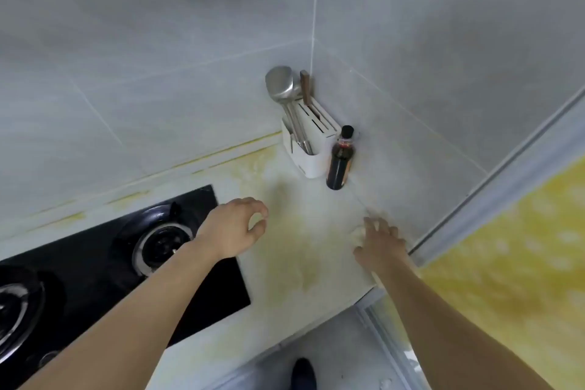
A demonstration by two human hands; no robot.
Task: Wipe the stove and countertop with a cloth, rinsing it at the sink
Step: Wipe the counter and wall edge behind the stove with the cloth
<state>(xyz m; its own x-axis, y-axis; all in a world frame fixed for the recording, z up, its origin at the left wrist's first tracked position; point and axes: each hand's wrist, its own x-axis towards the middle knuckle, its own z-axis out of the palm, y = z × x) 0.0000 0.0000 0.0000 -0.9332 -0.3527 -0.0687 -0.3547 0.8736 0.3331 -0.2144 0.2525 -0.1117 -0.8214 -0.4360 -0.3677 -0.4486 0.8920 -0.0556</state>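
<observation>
White holder (311,149) w/ ladle (280,85), knife (305,87)

No text, brand, number or sign can be read anywhere in the frame. A reddish band is seen round the neck of the dark bottle (340,161) at centre right, but whatever may be printed on it is too small and blurred to be made out. No markings are shown on the white holder (311,149) beside it.

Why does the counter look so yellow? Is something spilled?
Yes: yellowish stains blotch the pale countertop between the black glass stove and the dark sauce bottle, and streak along the wall joint. Nothing is tipped over.
</observation>
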